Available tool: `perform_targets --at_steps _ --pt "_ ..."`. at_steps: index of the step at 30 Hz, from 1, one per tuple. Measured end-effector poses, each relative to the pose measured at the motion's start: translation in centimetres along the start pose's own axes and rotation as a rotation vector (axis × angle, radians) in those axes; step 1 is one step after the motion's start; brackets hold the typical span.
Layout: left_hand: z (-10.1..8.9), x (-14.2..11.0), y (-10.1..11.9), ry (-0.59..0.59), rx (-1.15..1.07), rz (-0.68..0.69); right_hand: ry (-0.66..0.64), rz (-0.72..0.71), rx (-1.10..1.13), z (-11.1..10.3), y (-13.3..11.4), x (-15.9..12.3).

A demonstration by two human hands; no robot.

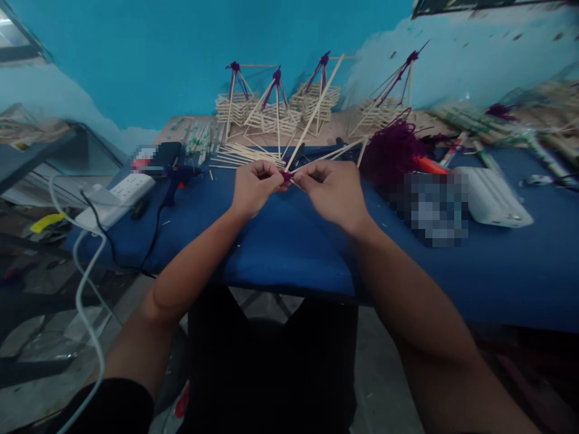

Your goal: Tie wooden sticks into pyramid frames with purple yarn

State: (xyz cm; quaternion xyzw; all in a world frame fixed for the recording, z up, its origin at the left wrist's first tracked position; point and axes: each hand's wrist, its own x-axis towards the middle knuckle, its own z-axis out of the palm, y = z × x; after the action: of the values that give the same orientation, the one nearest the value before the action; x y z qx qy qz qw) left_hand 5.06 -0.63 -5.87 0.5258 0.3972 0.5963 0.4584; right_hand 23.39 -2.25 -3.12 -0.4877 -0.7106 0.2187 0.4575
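My left hand (256, 188) pinches a small knot of purple yarn (286, 175) where thin wooden sticks (315, 114) meet. Close beside it, my right hand (337, 196) is closed at the same joint, thumb and finger pressed together on the yarn. The sticks fan out upward from the joint, one long one rising to the right and others passing above my right hand. My fingers hide part of the knot. Just behind my left hand lie several loose sticks (244, 155) on the blue tabletop (289, 259).
Several stacked-stick structures (275, 117) with purple-tied tops stand along the wall. A purple yarn bundle (391, 154) and a white box-shaped device (491, 196) are on the right. A blue glue gun (174, 181) and a corded power strip (117, 196) lie left.
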Motion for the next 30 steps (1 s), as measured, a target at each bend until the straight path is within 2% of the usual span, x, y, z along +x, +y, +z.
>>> perform_targets --at_steps 6,12,16,20,26,30 --pt "-0.30 0.21 -0.21 -0.015 -0.004 -0.010 -0.063 0.053 0.089 -0.42 -0.64 -0.03" --pt "-0.74 0.02 -0.36 -0.152 0.060 0.085 -0.086 0.042 0.170 -0.45 -0.85 -0.13" --pt "-0.59 -0.29 -0.26 -0.220 0.051 0.045 -0.098 0.041 0.182 -0.60 -0.61 -0.09" --pt "-0.50 -0.20 -0.32 -0.195 0.009 0.021 -0.092 0.021 0.173 -0.74 -0.39 -0.06" --pt "-0.50 -0.01 -0.28 -0.111 0.041 0.084 -0.014 -0.077 0.041 -0.24 -0.32 -0.38" --pt "-0.39 -0.05 -0.13 -0.096 0.050 0.141 0.034 -0.140 -0.040 -0.01 -0.22 -0.48"
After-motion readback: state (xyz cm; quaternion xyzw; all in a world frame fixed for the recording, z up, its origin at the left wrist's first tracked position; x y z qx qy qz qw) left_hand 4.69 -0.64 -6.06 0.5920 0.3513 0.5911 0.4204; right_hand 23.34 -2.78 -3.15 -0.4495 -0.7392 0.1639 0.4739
